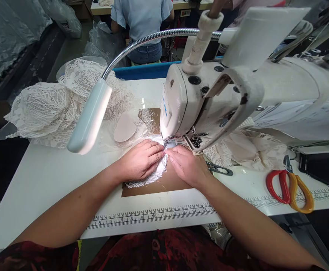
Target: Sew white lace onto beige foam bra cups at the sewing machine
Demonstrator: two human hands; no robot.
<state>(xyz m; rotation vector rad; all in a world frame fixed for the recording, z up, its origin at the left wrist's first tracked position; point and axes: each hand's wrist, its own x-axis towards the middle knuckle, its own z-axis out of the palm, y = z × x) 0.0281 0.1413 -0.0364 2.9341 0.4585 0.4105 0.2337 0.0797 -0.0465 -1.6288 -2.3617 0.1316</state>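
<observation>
My left hand (pixel 141 160) lies flat, fingers together, pressing a white lace piece (pixel 150 178) onto the table just in front of the sewing machine's needle (pixel 168 143). My right hand (pixel 185 165) sits beside it on the right, fingertips pinching the lace edge at the presser foot. The lace piece rests on a brown patch (pixel 170 182) of the white table. The cream sewing machine (pixel 209 98) rises right behind both hands.
A heap of white lace (pixel 48 109) and a beige pad (pixel 125 128) lie at the back left. The gooseneck lamp (pixel 89 118) hangs over them. Small snips (pixel 219 169), red and yellow scissors (pixel 291 186), more lace (pixel 246 150) lie right. A person (pixel 143 26) sits beyond.
</observation>
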